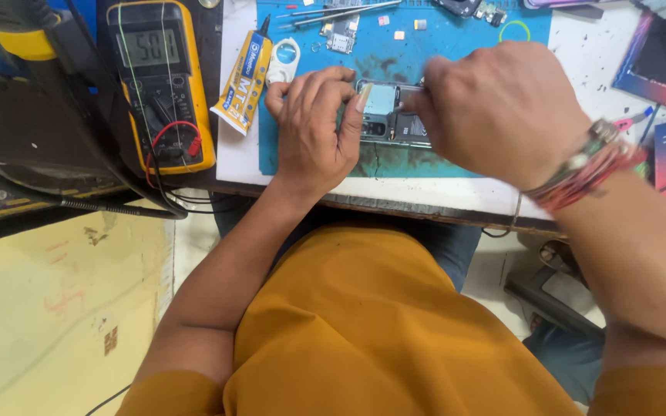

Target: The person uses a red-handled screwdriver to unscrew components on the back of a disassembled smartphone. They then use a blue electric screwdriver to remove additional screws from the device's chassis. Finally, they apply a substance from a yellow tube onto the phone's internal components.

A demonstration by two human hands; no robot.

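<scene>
An opened phone (391, 115) with its back off lies on a blue work mat (456, 54), its inner boards and shield showing. My left hand (314, 127) grips the phone's left end, thumb pressed on its edge. My right hand (502, 108) covers the phone's right part, fingers closed over it; whether it holds a small tool is hidden. Bracelets wrap my right wrist (587, 166).
A yellow multimeter (159, 81) with red and black leads sits at the left. A yellow glue tube (244, 81) and a small white round case (283, 62) lie beside the mat. Tweezers (341, 11), small parts and a green ring (515, 31) lie at the mat's far edge.
</scene>
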